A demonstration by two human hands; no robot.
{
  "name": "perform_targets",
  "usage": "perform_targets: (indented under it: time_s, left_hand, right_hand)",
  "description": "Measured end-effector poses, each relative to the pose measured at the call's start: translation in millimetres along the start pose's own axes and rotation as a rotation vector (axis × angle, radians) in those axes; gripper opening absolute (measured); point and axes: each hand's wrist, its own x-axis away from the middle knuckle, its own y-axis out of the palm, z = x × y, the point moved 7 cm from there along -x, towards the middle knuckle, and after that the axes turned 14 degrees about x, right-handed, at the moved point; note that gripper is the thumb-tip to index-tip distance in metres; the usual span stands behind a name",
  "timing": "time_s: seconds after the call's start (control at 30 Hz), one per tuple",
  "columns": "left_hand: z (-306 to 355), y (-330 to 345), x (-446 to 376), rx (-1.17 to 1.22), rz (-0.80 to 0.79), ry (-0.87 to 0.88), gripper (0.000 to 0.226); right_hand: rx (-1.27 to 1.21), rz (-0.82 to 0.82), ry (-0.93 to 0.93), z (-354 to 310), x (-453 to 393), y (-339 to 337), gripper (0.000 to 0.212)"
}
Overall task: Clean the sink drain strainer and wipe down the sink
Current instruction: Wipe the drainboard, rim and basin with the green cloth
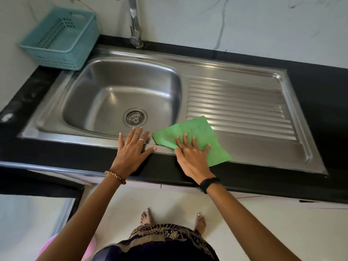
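My right hand [194,153] pressed flat, fingers spread, on the green cloth [190,135] at the sink [244,147] front rim. My left hand [132,151] lay open just beside it, gripping nothing. The strainer [135,117] sat in the drain beyond my left fingertips.

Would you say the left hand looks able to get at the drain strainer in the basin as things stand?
Probably yes. The left hand lies flat and empty on the sink's front rim, with the strainer just beyond its fingertips. The basin is open, and the green cloth lies off to the right.
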Motion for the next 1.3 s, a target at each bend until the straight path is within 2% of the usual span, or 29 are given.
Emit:
perform_targets:
  time_s: [0.1,0.2,0.3,0.33,0.4,0.43,0.63,0.77,0.87,0.97,1.13,1.23,1.3]
  left_hand:
    - [-21.1,-13.7,-0.9,-0.004,-0.005,0.014,0.066]
    - [-35.0,-22.6,0.4,-0.039,-0.03,0.023,0.066]
    - [-39.6,-26.0,2.4,-0.114,-0.076,0.034,0.099]
    - [-39.9,-25.6,2.0,-0.115,-0.074,0.034,0.094]
    - [-41.0,-24.8,-0.4,-0.07,-0.057,0.017,0.067]
    - [-41.1,-24.2,-1.4,-0.049,-0.054,0.012,0.061]
    - [-44.2,-22.0,-4.0,-0.054,-0.058,0.004,0.059]
    - [-45.6,-21.3,-6.1,-0.042,-0.051,0.001,0.06]
    - [-45.8,-22.1,-5.6,-0.002,-0.057,0.001,0.061]
    - [-47.4,-22.5,-6.2,0.018,-0.087,-0.001,0.062]
    - [-49.0,-23.3,-6.7,0.032,-0.088,-0.013,0.064]
    - [-48.6,-23.7,-6.8,0.044,-0.084,-0.016,0.065]
    - [-49.3,-24.2,-7.7,0.076,-0.086,-0.013,0.065]
  right_hand:
    - [0.008,-0.06,-0.13,-8.7,-4.0,-2.8,0.051]
    - [0.11,-0.037,-0.294,0.1,-3.8,-8.1,0.047]
    - [0.126,-0.065,-0.358,10.4,-11.3,-4.4,0.047]
    - [0.114,-0.089,-0.366,11.8,-15.1,-1.2,0.048]
    - [0.101,-0.087,-0.364,10.2,-28.9,2.9,0.047]
    - [0.1,-0.067,-0.352,9.0,-37.7,3.8,0.047]
    - [0.242,0.05,-0.223,6.1,-115.6,-10.6,0.055]
    - [0.32,0.064,-0.179,-3.6,-145.3,-16.1,0.036]
    - [0.338,0.098,-0.216,-6.0,-136.0,-10.1,0.034]
    - [0.239,0.133,-0.234,-14.8,-111.8,-5.3,0.036]
    - [-0.162,0.168,-0.23,-26.5,-69.6,-3.4,0.038]
    - [-0.289,0.278,-0.175,-31.1,-61.9,-14.8,0.028]
    - [-0.381,0.271,-0.126,-29.2,-60.5,-19.4,0.023]
